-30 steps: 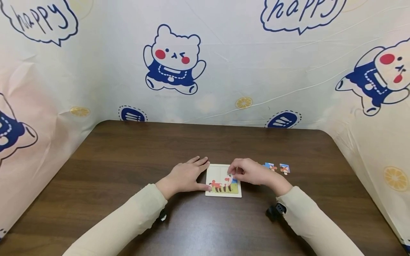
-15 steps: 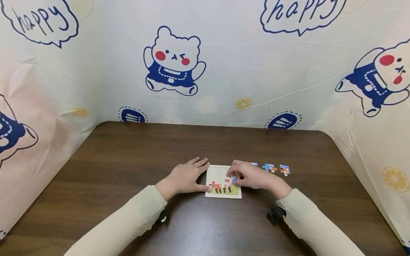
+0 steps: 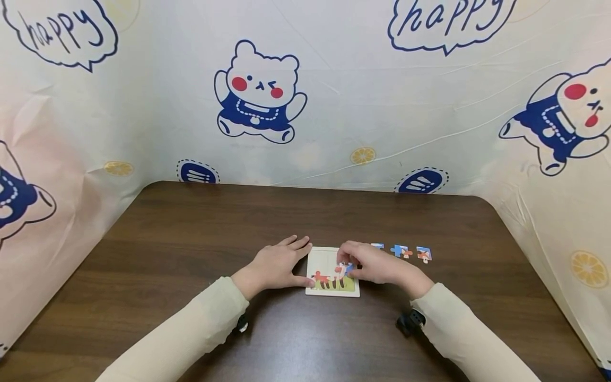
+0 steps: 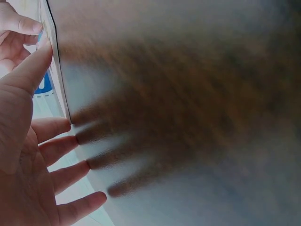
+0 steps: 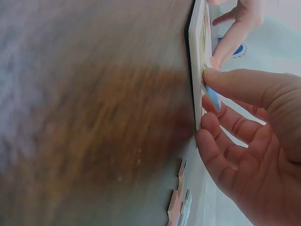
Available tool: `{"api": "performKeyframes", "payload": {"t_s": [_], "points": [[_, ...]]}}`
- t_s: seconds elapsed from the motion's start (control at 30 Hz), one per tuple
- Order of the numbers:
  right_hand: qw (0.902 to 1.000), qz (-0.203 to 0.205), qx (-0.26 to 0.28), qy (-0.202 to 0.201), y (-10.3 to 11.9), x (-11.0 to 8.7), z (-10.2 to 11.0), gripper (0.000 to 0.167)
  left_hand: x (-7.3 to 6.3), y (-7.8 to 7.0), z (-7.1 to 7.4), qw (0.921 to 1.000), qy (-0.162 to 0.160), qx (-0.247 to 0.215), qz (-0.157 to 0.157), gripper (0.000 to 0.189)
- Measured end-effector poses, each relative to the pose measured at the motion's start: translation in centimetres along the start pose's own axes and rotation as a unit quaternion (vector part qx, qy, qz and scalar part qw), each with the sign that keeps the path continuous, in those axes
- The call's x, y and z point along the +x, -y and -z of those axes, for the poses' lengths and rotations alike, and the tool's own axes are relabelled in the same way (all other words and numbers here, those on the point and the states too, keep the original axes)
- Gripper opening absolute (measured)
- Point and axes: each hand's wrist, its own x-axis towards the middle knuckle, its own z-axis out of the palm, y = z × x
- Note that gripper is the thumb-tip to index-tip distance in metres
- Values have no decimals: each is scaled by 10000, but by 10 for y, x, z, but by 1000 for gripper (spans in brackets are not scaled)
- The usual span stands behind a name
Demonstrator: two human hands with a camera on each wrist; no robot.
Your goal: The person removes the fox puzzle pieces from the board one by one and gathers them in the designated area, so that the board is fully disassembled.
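A small square jigsaw board with a pale rim lies on the table, its lower part filled with a red-and-white animal over green ground. My left hand spreads along its left side, thumb on the lower left corner and fingers straight near the upper left edge. Over the right part of the board, my right hand pinches a blue-edged puzzle piece between thumb and fingers. That piece tilts against the board surface in the right wrist view, and its picture is mostly hidden by the fingers.
Several loose puzzle pieces lie in a row to the right, among them a blue-and-orange piece and a square-looking one. The brown wooden table ends at a patterned cloth backdrop.
My right hand has shifted slightly down on the board, with the piece still pinched, uncovering a loose piece behind it. The left hand stays at the board's left side.
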Motion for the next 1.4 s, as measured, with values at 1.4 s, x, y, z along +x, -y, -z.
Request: {"api": "performKeyframes", "payload": {"t_s": [1.4], "points": [[9973,197,656,-275,-4,-8,4,19,-1,-1,-1,10000,6,25,5,94]]}}
